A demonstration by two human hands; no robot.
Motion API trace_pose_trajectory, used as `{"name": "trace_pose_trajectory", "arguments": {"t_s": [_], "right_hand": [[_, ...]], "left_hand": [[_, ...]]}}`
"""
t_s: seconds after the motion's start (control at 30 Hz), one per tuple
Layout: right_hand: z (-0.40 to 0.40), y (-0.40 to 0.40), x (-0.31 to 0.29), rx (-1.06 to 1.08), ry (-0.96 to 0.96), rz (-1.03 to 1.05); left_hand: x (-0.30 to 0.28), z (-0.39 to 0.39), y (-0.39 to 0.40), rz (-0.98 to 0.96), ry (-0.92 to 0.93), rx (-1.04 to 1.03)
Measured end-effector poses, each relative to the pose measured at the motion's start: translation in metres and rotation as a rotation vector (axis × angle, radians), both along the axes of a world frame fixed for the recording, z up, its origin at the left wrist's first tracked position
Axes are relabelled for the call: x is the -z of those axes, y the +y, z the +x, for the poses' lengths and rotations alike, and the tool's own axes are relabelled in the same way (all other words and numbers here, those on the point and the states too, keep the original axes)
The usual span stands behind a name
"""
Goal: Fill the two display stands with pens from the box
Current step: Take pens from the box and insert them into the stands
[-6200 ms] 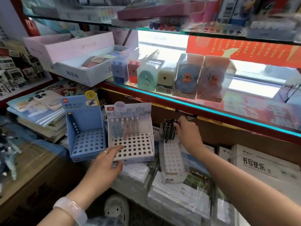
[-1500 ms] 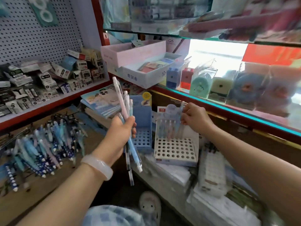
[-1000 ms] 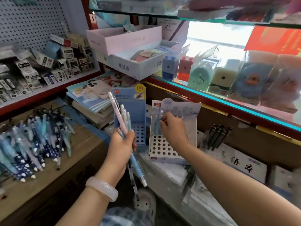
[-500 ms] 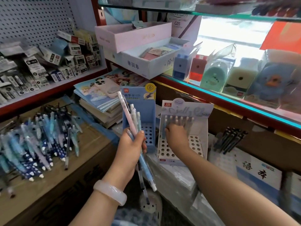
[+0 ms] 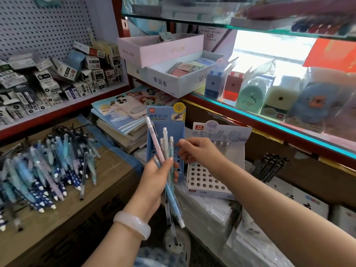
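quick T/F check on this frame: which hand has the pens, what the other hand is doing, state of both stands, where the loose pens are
1. The left hand grips a bunch of pens. True.
2. The right hand is pushing a pen into the white stand. False: it holds nothing and reaches toward the bunch, fingers near the pen tops.
3. The white stand has pens only along its back row; the front holes are empty. True.
4. The blue stand stands to the right of the white stand. False: it stands to its left.
5. Loose pens lie piled on the brown box at left. True.
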State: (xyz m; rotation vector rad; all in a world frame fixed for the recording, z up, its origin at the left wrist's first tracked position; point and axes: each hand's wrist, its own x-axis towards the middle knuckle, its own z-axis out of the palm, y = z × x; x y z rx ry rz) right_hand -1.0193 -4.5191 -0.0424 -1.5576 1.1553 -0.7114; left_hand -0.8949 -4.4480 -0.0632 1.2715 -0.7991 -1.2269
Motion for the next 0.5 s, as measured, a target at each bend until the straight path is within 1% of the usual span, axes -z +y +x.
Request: {"name": "trace_pose_trajectory", "arguments": {"t_s": [0.1,0.33,0.4,0.5], "right_hand": [[0.01,0.005,-0.011,-0.061,0.0,0.077],[0.017,0.01,-0.009,-0.07,0.024,0.212],[0.016,0.011,-0.008,-0.047,-0.011,0.24],[0.007,0.01,-0.01,0.068,-0.163,0.284]], "left_hand": [[-0.001,-0.001,0.002,0.004,0.003,-0.022],[-0.002,-0.002,0.007,0.011,0.048,-0.035],[-0.001,-0.002,0.008,0.016,0.066,-0.016],[0.0,-0.002,0.007,0.047,0.055,-0.055]]}}
